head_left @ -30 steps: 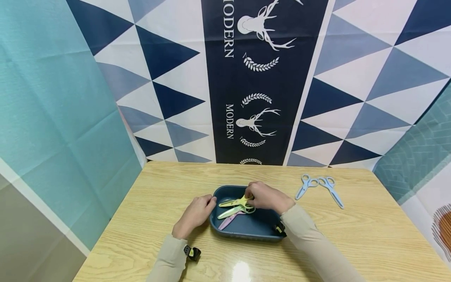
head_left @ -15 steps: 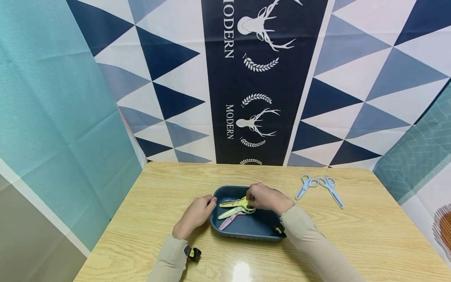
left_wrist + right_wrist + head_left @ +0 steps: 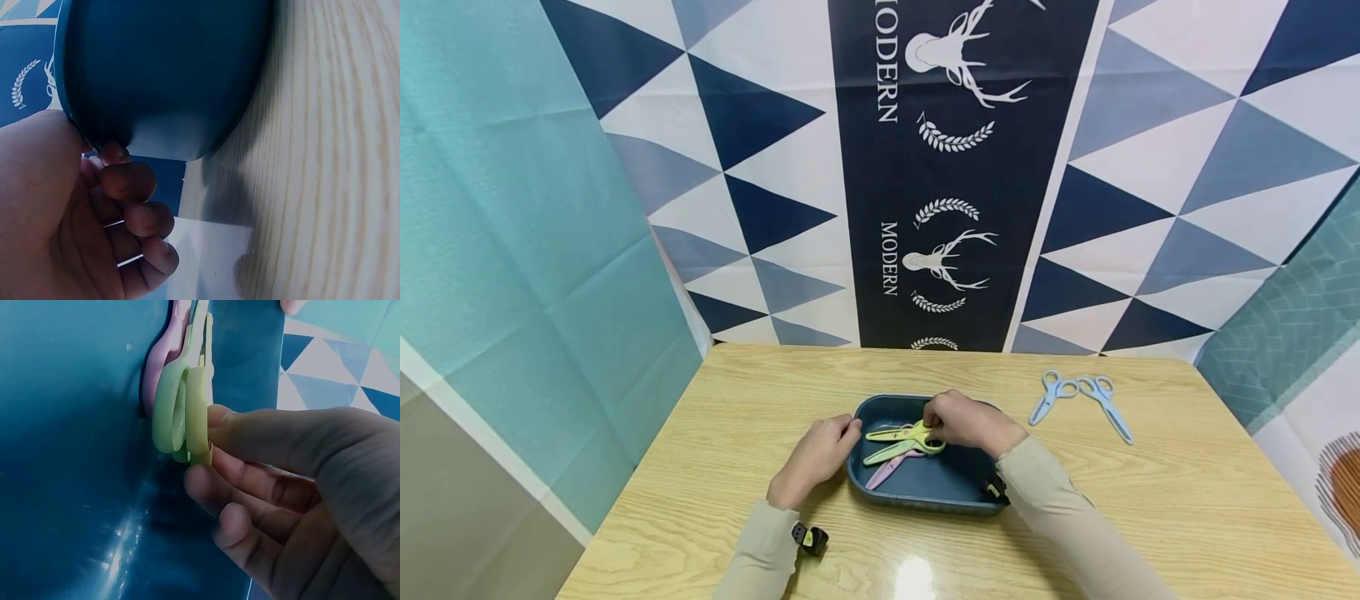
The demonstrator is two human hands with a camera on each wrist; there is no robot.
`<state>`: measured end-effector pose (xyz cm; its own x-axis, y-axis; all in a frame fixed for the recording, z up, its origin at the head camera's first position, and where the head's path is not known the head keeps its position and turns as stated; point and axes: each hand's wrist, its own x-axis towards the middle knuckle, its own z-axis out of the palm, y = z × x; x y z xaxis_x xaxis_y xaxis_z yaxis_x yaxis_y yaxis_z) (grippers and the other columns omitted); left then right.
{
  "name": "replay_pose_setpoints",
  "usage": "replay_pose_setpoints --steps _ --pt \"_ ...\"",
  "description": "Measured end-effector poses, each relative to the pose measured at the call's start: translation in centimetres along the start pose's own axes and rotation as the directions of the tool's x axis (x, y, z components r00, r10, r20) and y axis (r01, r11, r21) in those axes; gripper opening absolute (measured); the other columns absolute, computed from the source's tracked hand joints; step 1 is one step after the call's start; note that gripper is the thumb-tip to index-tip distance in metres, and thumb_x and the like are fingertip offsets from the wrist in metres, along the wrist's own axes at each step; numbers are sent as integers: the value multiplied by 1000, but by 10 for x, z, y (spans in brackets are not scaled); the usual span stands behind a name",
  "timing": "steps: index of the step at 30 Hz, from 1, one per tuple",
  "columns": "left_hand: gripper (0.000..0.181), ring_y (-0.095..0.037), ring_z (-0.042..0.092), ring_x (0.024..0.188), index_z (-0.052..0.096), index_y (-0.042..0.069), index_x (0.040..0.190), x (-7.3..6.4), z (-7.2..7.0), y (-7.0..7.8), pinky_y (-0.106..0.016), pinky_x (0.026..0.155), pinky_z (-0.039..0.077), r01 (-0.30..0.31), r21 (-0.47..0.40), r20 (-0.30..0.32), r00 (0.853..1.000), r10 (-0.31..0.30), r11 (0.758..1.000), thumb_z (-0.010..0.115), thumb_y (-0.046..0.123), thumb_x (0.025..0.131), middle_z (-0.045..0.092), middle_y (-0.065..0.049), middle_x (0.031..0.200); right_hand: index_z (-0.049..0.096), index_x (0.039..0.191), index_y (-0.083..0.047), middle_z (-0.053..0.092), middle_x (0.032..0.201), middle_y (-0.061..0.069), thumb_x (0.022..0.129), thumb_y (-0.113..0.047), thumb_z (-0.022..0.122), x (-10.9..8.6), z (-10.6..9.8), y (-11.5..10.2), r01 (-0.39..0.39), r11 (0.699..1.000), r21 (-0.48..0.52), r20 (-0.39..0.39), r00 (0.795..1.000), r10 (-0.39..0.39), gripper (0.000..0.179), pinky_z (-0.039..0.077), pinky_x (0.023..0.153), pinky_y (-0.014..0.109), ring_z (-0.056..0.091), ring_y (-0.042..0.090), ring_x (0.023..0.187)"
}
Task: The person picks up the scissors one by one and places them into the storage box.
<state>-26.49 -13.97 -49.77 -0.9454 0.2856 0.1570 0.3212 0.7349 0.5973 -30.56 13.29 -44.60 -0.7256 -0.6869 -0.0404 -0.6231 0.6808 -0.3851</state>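
Note:
A dark blue tray (image 3: 925, 503) stands on the table in the head view. My left hand (image 3: 816, 454) pinches its left rim; in the left wrist view the fingers curl at the edge of the tray's wall (image 3: 169, 69). Inside the tray lie pink scissors (image 3: 884, 474), with light green scissors (image 3: 886, 454) over them and yellow scissors (image 3: 891, 433) topmost. My right hand (image 3: 966, 419) pinches the yellow scissors by the handle. In the right wrist view, thumb and fingers hold the yellow handle (image 3: 197, 412), close beside the green handle (image 3: 164, 419).
Two light blue scissors (image 3: 1052, 397) (image 3: 1107, 407) lie on the wooden table (image 3: 1180, 483) to the right of the tray, near the back edge. Behind the table hangs a patterned cloth (image 3: 947, 208). Each wrist wears a small black camera (image 3: 810, 538).
Only a very slight shift of the right hand and the yellow scissors shows. The left hand has kept its hold on the tray, and the light blue scissors have not moved.

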Motion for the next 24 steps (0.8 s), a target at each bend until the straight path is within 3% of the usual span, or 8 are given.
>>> replay_pose_setpoints --steps 9,18,24 --pt "34 -7 43 56 55 16 78 0 0 1 -23 54 36 13 -6 13 1000 -13 1000 46 28 109 41 6 65 74 92 -4 70 87 3 91 -7 77 -3 -5 0 8 1000 6 -6 1000 -8 4 49 66 28 54 6 70" --pt "34 -7 44 57 55 17 79 -1 0 1 -23 55 36 21 -11 14 1000 -21 1000 46 29 109 41 6 65 68 85 -10 55 76 -4 95 -8 72 -8 -14 -2 20 1000 9 -33 999 -20 11 39 63 27 42 8 65" --pt "34 -8 44 57 55 17 80 -1 0 1 -23 55 37 24 -13 18 1000 -24 1000 45 29 110 42 6 65 74 100 -7 66 86 -3 97 -11 71 -13 -22 -2 -11 999 49 -36 999 13 6 47 66 28 52 7 69"
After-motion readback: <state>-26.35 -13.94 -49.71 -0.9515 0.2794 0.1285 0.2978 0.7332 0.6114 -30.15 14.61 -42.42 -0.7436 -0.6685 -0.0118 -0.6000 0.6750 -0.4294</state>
